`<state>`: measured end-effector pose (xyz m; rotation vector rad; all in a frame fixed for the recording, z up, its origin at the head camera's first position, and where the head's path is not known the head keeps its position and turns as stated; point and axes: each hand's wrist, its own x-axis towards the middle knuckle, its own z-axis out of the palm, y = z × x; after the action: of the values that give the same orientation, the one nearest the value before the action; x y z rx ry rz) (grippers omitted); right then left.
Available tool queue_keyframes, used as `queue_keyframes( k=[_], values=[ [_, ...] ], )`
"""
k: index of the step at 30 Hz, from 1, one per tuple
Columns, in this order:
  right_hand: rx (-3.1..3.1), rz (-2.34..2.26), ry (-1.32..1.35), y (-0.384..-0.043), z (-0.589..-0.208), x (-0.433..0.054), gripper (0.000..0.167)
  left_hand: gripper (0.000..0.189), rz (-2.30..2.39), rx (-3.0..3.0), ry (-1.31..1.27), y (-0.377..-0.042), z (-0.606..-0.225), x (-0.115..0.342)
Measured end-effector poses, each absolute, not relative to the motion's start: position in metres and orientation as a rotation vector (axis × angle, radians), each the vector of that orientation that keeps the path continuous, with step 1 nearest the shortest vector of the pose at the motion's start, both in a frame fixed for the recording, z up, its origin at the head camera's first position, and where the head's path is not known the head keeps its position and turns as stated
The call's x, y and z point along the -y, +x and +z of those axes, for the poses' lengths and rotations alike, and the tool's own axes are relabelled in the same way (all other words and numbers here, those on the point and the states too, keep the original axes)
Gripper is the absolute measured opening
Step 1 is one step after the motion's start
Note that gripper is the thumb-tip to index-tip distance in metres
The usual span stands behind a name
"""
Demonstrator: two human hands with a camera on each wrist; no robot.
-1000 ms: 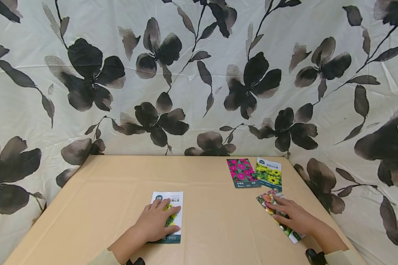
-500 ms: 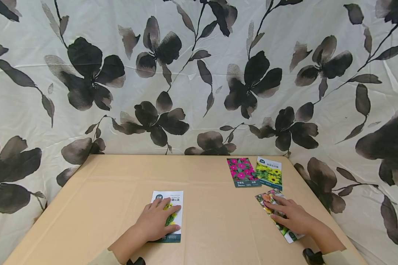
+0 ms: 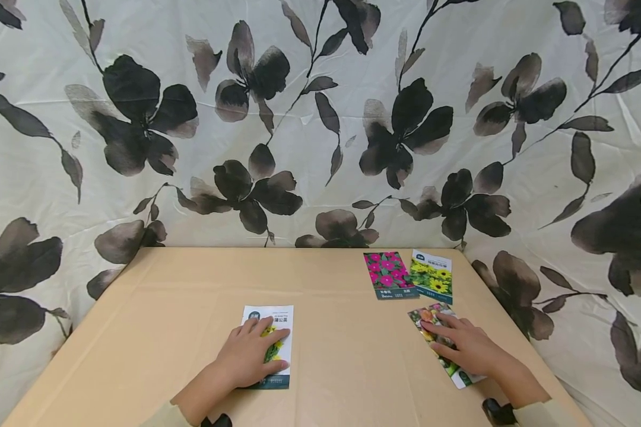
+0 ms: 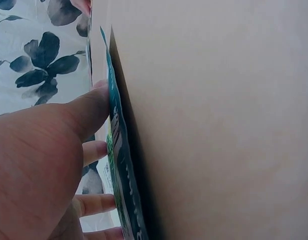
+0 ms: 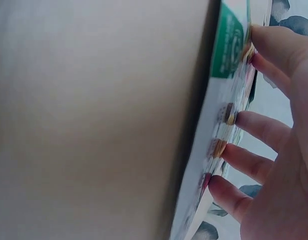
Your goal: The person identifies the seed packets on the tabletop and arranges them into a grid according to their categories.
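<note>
My left hand (image 3: 248, 354) lies with spread fingers on a white seed packet (image 3: 282, 350) with yellow flowers and a dark teal bottom band. In the left wrist view, the fingertips and thumb press on that packet's (image 4: 124, 165) face, and its near edge lifts slightly over the table. To the right, my right hand (image 3: 472, 350) rests its extended fingers on a slanted seed packet (image 3: 427, 331) printed with multicoloured flowers. The right wrist view shows those fingertips touching the packet's (image 5: 206, 125) printed face. Palm and fingers cover much of both packets.
Beyond my right hand lie a pink-flower seed packet (image 3: 389, 276) and a yellow-flower one (image 3: 431, 277), their lower corners meeting. The tan table (image 3: 347, 350) ends at the back against a white cloth (image 3: 320, 136) with dark flowers.
My right hand has slid its packet a little to the left, its lower end turning slightly leftward. The left hand and its packet stay in place; the head view has shifted slightly.
</note>
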<state>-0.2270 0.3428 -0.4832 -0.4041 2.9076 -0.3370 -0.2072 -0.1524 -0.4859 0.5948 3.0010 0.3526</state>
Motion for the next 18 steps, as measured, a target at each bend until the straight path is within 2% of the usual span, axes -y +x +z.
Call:
queue_keyframes(
  k=[18],
  values=[
    [-2.95,-0.319,-0.4,-0.225,-0.483,-0.328,0.056,0.065,0.377,-2.996,0.601,-0.205,-0.487,0.153]
  ],
)
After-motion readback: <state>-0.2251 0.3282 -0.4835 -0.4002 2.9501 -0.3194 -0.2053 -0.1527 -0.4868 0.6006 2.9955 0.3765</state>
